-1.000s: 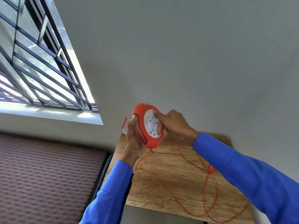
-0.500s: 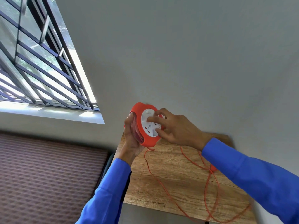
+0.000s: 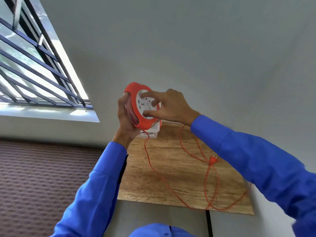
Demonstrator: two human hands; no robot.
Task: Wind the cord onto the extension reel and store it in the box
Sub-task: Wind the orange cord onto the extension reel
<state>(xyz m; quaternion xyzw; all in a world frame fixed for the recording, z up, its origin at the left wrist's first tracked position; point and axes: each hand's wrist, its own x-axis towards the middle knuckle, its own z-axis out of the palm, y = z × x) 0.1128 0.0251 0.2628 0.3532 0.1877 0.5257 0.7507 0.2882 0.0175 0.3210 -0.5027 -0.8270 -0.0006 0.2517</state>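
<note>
Orange plastic frames the extension reel, which is held up in the air above the far left corner of the table, its white socket face turned toward the camera. The left hand wraps around the reel's rim and back at about nine o'clock, clamped on the housing, while the right hand comes in from three o'clock with fingers spread over the white face, pressing as if to turn it. The winding looks early or at most midway: some turns seem to sit inside the drum, though how many is hard to tell, and a long run of cord drops from the reel's six o'clock edge and lies loose over the tabletop in wide loops reaching the near right corner. The plug rests free on the wood toward three o'clock, so most of the length has yet to go in. The box, white with a reddish trim, sits on the table directly behind and below the reel, mostly hidden by it; storing is not yet done. The table is light wood-grain laminate, pushed against a plain grey wall. A barred window lets in daylight at ten o'clock, and a brownish textured surface fills the eight o'clock side.
</note>
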